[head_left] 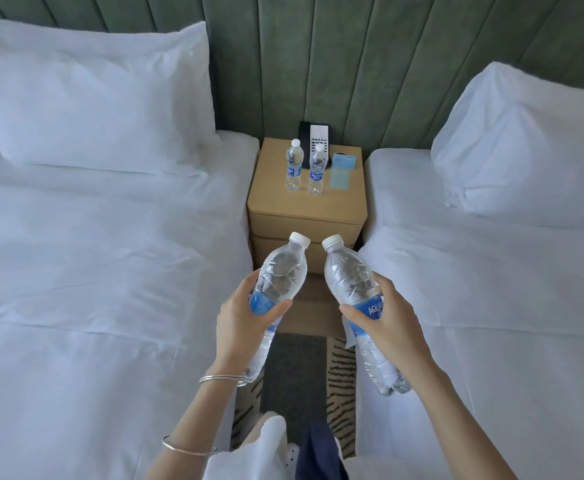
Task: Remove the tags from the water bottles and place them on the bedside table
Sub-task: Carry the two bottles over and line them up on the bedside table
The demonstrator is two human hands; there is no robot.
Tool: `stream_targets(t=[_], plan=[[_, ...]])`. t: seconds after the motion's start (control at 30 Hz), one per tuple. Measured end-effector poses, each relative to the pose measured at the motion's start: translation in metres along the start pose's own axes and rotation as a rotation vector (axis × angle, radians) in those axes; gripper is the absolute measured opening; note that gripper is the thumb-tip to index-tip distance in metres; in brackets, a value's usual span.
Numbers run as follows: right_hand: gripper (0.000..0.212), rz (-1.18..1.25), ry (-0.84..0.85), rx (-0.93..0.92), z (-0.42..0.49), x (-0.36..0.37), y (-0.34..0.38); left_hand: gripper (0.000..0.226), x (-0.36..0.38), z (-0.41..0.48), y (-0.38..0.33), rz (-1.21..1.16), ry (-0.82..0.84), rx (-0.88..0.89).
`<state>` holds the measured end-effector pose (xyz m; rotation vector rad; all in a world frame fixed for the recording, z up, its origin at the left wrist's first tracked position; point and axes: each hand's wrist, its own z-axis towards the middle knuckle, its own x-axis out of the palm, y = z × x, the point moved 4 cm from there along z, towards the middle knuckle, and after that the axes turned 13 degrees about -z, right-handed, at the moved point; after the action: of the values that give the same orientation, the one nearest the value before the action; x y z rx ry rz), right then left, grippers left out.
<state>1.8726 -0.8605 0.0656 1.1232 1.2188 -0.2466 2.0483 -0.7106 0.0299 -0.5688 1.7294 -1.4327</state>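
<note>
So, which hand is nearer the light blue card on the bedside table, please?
Right. The right hand lies nearly in line with the card, short of the table; the left hand lies farther off to its left.

Our left hand (245,318) grips one water bottle (281,268) and our right hand (389,318) a second water bottle (347,271). Both bottles are blue-labelled, with white caps leaning together. Ahead, a tan bedside table (306,207) between a left bed (93,258) and a right bed (491,278) carries a standing bottle (293,164), another standing bottle (316,171) just beside it, a phone (319,133) and a blue card (341,169).
</note>
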Motion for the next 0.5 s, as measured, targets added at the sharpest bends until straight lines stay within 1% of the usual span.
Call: stream_targets(t=[0.2,0.5], plan=[[0.062,0.029,0.006,0.023,0.084,0.014,-0.003,0.064,0.023,0.09,0.002,-0.026,0.035,-0.001],[0.063,0.076,-0.048,0.097,0.245,0.015,0.021,0.064,0.053,0.269,-0.011,-0.034,0.119,0.036]])
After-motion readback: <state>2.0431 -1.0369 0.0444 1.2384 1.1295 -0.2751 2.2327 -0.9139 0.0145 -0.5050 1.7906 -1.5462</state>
